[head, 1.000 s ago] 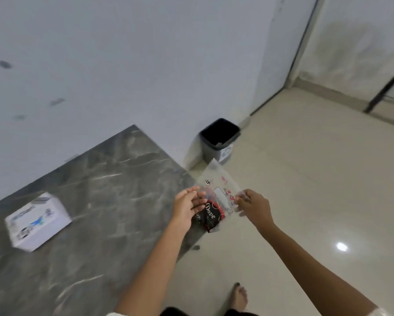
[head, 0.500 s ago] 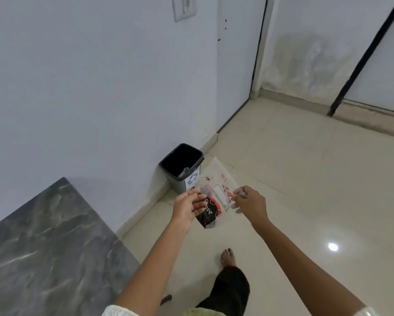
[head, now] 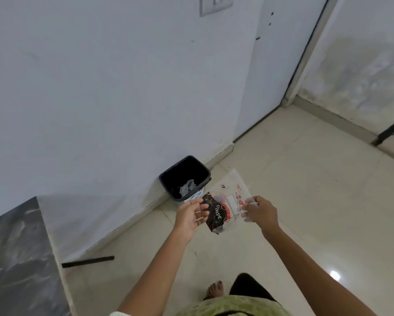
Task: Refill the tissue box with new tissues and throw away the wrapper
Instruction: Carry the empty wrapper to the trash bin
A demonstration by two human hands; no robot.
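The empty tissue wrapper (head: 225,206), clear plastic with a black and red printed end, hangs in the air between both hands. My left hand (head: 190,216) grips its black end and my right hand (head: 261,213) pinches its clear edge. A small black bin (head: 167,179) stands on the floor against the white wall, just beyond and left of the wrapper; crumpled paper lies inside it. The tissue box is out of view.
The grey marble table (head: 15,258) fills the lower left corner, with a black leg bar (head: 87,261) on the floor beside it. Beige tiled floor (head: 317,201) stretches to the right. A door frame (head: 303,62) stands at the back. My bare foot (head: 215,290) shows below.
The view has swung right and closer to the bin; the tissue box and most of the table have left the frame. Both hands still hold the wrapper, now nearer the bin.
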